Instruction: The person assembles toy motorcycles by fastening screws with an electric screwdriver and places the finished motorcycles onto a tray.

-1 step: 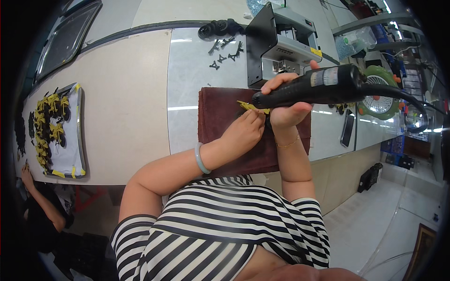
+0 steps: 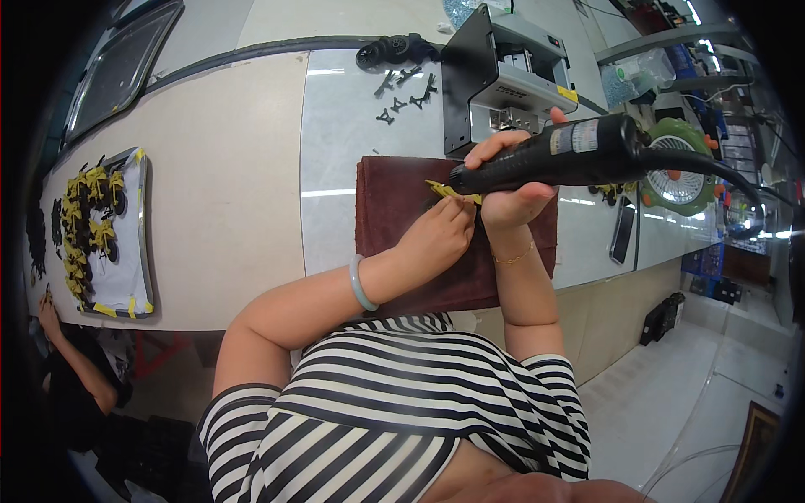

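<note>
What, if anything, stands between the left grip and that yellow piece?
Nothing visible: the left grip touches the yellow piece over the brown cloth. The black power tool in the right grip is close beside the piece, not between them; whether it touches is unclear.

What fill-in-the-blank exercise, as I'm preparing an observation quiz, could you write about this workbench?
1. The right hand holds a tool whose body is ____ in colour.
2. The left hand touches a part coloured ____.
3. The person's pale bangle is worn on the ____ side.
4. In the picture, the phone lies to the ____ of the maroon mat.

Missing words: black; yellow; left; right.
</note>
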`<state>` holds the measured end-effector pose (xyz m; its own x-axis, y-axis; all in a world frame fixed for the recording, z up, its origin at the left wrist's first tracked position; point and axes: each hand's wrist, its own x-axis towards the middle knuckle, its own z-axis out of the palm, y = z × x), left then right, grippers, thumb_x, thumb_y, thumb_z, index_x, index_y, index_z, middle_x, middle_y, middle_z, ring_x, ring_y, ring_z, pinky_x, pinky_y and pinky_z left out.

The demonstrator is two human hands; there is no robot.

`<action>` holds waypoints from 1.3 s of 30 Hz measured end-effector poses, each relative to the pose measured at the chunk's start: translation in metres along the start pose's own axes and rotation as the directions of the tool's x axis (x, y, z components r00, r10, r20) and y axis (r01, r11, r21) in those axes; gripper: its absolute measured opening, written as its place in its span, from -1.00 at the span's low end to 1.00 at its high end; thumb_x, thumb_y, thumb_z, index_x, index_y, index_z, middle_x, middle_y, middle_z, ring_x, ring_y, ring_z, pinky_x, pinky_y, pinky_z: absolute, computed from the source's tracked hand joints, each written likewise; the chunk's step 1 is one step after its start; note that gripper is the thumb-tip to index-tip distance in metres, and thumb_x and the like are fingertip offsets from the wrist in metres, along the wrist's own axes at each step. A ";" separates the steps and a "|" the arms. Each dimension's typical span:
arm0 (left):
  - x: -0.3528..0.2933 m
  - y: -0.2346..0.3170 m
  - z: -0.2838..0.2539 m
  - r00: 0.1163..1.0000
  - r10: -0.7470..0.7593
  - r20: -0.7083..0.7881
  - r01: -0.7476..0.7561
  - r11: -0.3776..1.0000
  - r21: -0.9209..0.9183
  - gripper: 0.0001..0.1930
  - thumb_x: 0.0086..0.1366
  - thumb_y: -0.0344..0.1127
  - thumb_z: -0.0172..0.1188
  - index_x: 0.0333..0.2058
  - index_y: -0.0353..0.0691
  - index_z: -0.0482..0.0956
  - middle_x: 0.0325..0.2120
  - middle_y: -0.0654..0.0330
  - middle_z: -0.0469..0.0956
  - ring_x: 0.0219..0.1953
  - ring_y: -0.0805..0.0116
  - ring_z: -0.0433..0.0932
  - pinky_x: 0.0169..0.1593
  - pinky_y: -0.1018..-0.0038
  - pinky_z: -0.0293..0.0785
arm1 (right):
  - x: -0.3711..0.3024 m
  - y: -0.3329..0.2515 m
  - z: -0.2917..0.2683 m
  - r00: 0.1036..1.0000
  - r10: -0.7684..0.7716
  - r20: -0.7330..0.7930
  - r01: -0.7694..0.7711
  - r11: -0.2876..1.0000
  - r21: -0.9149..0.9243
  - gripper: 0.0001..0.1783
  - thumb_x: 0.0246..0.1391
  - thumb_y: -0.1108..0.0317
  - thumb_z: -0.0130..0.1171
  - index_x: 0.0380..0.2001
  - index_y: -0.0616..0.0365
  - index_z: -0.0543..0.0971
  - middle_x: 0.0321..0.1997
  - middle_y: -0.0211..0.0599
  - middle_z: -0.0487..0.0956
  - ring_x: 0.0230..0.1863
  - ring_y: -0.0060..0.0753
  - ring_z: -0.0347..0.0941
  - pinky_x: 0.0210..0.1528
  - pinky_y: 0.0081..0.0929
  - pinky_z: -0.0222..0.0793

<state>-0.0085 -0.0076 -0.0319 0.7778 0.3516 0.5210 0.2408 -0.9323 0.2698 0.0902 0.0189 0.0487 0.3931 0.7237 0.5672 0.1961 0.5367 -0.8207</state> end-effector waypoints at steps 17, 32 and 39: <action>0.004 -0.009 0.001 0.999 -0.017 -0.045 0.012 0.994 -0.107 -0.83 -0.05 -0.41 0.09 -0.42 -0.34 0.50 -0.36 0.09 0.40 -0.17 0.18 0.40 -0.02 0.35 0.36 | -0.003 0.025 0.005 0.994 0.077 0.082 -0.088 0.987 0.134 -0.14 -0.17 -0.39 0.04 -0.25 0.33 0.28 -0.58 -0.27 0.42 -0.60 -0.54 0.38 -0.58 -0.65 0.31; 0.013 -0.014 -0.005 0.991 -0.100 -0.088 0.086 0.985 -0.148 -0.73 -0.04 -0.47 0.04 -0.27 -0.33 0.44 -0.27 0.08 0.39 -0.18 0.15 0.38 -0.02 0.27 0.29 | -0.017 -0.020 -0.112 0.882 0.218 -0.418 -0.178 0.975 0.132 -0.22 0.02 -0.33 -0.19 0.12 0.02 0.12 -0.53 -0.25 0.38 -0.62 -0.39 0.32 -0.51 -0.45 0.34; 0.005 -0.029 -0.023 0.947 -0.321 0.012 0.301 0.874 -0.381 -0.61 -0.16 -0.61 0.01 -0.24 -0.30 0.39 -0.41 0.04 0.42 -0.32 0.04 0.39 -0.20 0.25 0.31 | -0.079 0.041 -0.173 0.557 0.720 -0.415 -0.546 0.693 0.470 -0.49 0.14 -0.19 -0.21 -0.07 -0.05 0.30 -0.54 -0.34 0.37 -0.57 -0.43 0.28 -0.50 -0.45 0.29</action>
<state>-0.0250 0.0229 -0.0185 0.6659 0.6316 0.3971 0.2237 -0.6768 0.7013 0.2225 -0.0907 -0.0416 0.7324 0.6094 -0.3037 -0.5011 0.1805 -0.8464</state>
